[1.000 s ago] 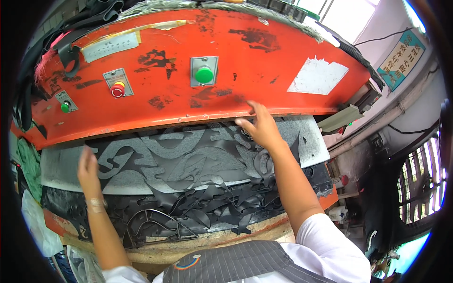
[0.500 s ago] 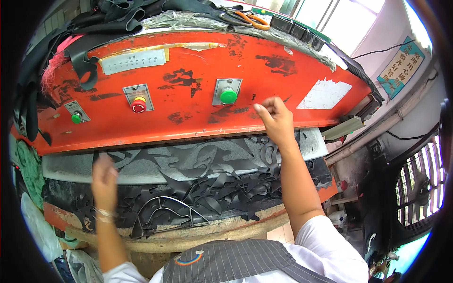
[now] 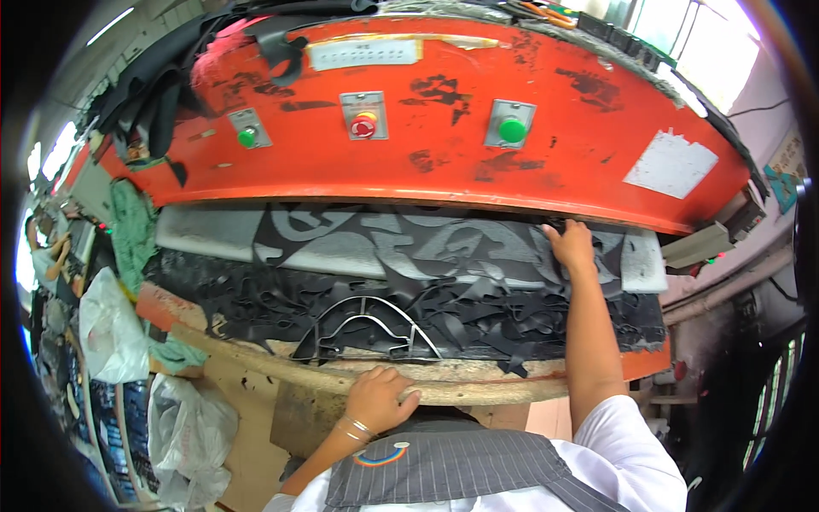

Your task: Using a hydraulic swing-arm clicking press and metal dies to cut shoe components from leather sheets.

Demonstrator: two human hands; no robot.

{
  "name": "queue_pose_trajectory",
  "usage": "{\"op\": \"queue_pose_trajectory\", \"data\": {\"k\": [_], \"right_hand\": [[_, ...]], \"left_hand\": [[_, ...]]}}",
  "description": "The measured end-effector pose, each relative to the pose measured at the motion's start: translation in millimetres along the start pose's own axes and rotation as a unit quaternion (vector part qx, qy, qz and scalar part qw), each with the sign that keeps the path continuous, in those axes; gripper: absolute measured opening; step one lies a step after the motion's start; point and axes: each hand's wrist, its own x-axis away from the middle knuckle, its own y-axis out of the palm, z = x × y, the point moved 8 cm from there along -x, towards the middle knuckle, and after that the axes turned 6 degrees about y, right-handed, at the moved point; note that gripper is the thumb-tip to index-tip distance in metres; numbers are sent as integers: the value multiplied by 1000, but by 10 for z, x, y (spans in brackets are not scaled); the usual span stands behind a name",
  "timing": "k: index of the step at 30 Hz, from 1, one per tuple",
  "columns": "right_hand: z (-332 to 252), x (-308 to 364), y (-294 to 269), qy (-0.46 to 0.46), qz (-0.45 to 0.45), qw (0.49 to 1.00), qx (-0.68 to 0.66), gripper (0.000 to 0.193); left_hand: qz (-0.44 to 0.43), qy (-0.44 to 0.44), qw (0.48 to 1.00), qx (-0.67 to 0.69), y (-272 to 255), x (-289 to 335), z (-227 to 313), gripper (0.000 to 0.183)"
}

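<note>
My left hand (image 3: 381,399) lies over the worn wooden front rail (image 3: 478,391), its fingers loosely bent and nothing held in them. Under the lower edge of the red machine panel (image 3: 375,166), my right hand (image 3: 573,246) is closed at the far right part of a black sheet (image 3: 401,235) full of curved cut-outs; its fingertips are partly hidden. That sheet spreads over a pale grey board (image 3: 192,239). Between board and rail stands a curved metal cutting die (image 3: 367,317), close beyond my left hand.
Black scraps (image 3: 495,320) are heaped along the front of the board. The panel carries a red knob (image 3: 363,125), a green button (image 3: 512,130) and a smaller green button (image 3: 247,137). Plastic bags (image 3: 189,435) and a green cloth (image 3: 132,226) are at the left.
My right hand has come down from beside the large green button to the black sheet. My left hand has moved from over the board's left part to the rail. The view has shifted left and down.
</note>
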Motion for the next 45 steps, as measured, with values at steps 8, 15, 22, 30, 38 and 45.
{"op": "queue_pose_trajectory", "data": {"k": [8,15,22,30,38,45], "right_hand": [[-12,-279,-16,20,93,995,43,71],[891,-951,137,-40,8,987,-158,41],[-526,456,-358,-71,-52,893,-441,38],[-3207,2517,195,-337,-379,760,-407,33],[-3911,3146,561,-440,-275,759,-394,21],[-4155,2016,970,-409,-43,886,-214,33]], "left_hand": [[-42,30,999,-3,121,35,103,29],[-151,1,945,289,105,-168,-155,24],[-30,-59,884,462,-620,-580,-723,25],[64,-68,773,627,-882,-276,-1460,48],[128,-197,802,550,-1141,446,-2110,31],[252,-142,891,350,-1482,431,-2301,27]]}}
